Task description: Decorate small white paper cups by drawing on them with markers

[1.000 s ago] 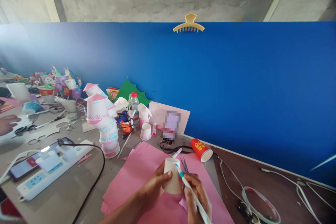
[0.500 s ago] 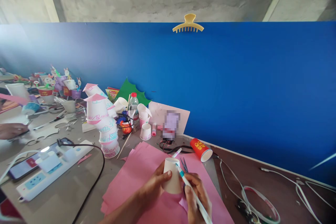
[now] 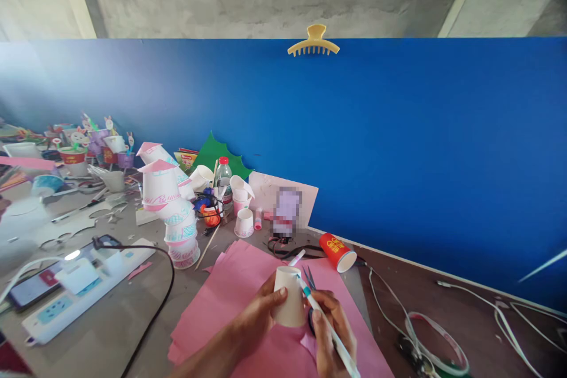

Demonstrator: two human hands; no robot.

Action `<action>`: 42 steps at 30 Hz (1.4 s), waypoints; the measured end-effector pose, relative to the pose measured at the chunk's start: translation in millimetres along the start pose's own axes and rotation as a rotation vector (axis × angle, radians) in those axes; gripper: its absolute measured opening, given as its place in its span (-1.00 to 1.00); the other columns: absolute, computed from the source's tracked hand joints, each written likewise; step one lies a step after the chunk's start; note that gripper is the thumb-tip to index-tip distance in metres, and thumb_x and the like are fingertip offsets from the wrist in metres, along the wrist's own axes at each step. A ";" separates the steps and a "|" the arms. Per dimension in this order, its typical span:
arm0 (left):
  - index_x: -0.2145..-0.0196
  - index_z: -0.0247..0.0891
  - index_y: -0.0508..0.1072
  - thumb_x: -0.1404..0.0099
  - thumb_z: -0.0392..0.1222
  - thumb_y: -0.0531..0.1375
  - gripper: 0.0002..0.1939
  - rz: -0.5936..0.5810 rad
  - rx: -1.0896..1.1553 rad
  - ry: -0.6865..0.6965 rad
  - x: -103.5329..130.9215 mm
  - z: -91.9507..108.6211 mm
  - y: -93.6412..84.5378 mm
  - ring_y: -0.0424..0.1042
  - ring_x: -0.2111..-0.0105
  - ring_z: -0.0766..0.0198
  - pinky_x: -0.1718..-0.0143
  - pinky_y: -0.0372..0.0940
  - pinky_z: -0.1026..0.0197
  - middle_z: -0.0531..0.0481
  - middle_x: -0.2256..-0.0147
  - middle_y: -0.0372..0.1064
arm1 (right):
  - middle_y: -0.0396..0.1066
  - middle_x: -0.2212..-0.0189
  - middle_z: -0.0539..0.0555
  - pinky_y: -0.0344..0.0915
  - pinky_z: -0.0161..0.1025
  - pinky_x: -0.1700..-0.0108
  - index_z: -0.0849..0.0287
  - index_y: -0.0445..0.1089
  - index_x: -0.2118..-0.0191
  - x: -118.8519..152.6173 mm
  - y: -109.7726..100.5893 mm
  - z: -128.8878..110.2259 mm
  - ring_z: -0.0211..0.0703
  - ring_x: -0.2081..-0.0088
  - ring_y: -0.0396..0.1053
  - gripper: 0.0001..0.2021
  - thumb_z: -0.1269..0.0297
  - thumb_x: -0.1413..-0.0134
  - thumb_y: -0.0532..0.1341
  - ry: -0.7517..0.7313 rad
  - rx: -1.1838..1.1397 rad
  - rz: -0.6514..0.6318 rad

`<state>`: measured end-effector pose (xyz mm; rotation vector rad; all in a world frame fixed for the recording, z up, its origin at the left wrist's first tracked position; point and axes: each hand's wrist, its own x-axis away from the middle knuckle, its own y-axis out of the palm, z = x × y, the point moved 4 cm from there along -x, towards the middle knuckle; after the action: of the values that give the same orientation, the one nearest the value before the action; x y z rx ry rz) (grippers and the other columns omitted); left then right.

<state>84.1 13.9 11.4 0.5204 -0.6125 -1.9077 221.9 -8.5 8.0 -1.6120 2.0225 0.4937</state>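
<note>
A plain white paper cup (image 3: pixel 290 304), bottom end up, is gripped around its side by my left hand (image 3: pixel 262 305), thumb across the front. In my right hand (image 3: pixel 334 331) is a white marker (image 3: pixel 339 345) with a teal band, held like a pen. Its tip meets the cup near the top right edge. Under both hands lie sheets of pink paper (image 3: pixel 221 301). A pair of scissors (image 3: pixel 309 277) sits on the paper behind my right hand, partly hidden by it. Just beyond the cup is a white pen or marker piece (image 3: pixel 296 257).
A red paper cup (image 3: pixel 337 252) lies on its side behind the pink paper. Stacked decorated cups (image 3: pixel 181 230) stand to the left, near a power strip (image 3: pixel 57 310) with a black cable (image 3: pixel 166 292). White cables (image 3: pixel 425 336) lie on the right. A blue partition (image 3: pixel 398 147) closes the back.
The view has shifted slightly, moving things a little left. The other person's hand at the far left has mostly left the picture. My hands keep nearly the same pose on the cup and marker.
</note>
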 end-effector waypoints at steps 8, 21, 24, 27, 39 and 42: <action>-0.05 -0.28 0.41 -0.22 -0.09 0.25 -0.54 0.020 0.022 -0.011 -2.3 -4.4 -5.6 0.48 0.18 0.05 0.23 0.28 0.17 -0.18 0.19 0.50 | 0.46 0.34 0.04 0.41 -0.37 0.33 0.06 0.45 0.16 -1.0 -0.2 2.7 -0.19 0.36 0.46 -0.84 0.17 -0.26 0.17 0.029 -0.045 0.009; 0.00 -0.32 0.45 -0.20 -0.08 0.28 -0.57 0.018 0.053 -0.012 -2.5 -3.7 -6.2 0.49 0.20 0.06 0.28 0.30 0.20 -0.21 0.21 0.51 | 0.48 0.34 0.04 0.40 -0.35 0.29 0.07 0.45 0.18 -5.3 -1.4 -1.9 -0.19 0.34 0.48 -0.83 0.17 -0.28 0.14 0.036 -0.045 -0.008; 0.01 -0.32 0.45 -0.21 -0.09 0.27 -0.58 0.014 0.056 -0.010 -2.9 -5.3 -7.9 0.49 0.21 0.07 0.28 0.30 0.20 -0.21 0.22 0.51 | 0.49 0.33 0.05 0.40 -0.35 0.29 0.07 0.45 0.18 -5.0 -1.8 -1.0 -0.19 0.35 0.48 -0.83 0.18 -0.28 0.15 0.031 -0.051 -0.003; 0.00 -0.33 0.44 -0.22 -0.10 0.26 -0.58 0.003 0.056 -0.008 -3.8 -6.1 -8.8 0.49 0.24 0.09 0.27 0.30 0.20 -0.20 0.23 0.51 | 0.49 0.33 0.04 0.40 -0.36 0.30 0.07 0.45 0.18 -4.1 -1.7 0.2 -0.19 0.35 0.48 -0.84 0.18 -0.27 0.15 0.047 -0.057 0.001; 0.06 -0.30 0.46 -0.20 -0.05 0.27 -0.61 0.036 0.077 -0.002 -7.3 -4.6 -10.0 0.49 0.27 0.08 0.27 0.29 0.18 -0.18 0.27 0.52 | 0.48 0.29 0.09 0.43 -0.29 0.29 0.10 0.47 0.17 1.1 -2.0 7.5 -0.14 0.33 0.49 -0.81 0.14 -0.24 0.18 0.094 -0.100 0.016; 0.10 -0.29 0.47 -0.18 -0.04 0.28 -0.63 0.036 0.083 -0.001 -7.1 -3.8 -8.3 0.49 0.30 0.09 0.29 0.29 0.16 -0.15 0.31 0.51 | 0.45 0.34 0.06 0.41 -0.31 0.36 0.09 0.46 0.16 3.6 -1.1 5.7 -0.16 0.38 0.45 -0.81 0.15 -0.23 0.19 0.062 -0.122 0.005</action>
<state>83.2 22.7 3.9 0.5571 -0.6994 -1.8545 223.3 -8.3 1.3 -1.7136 2.0786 0.5854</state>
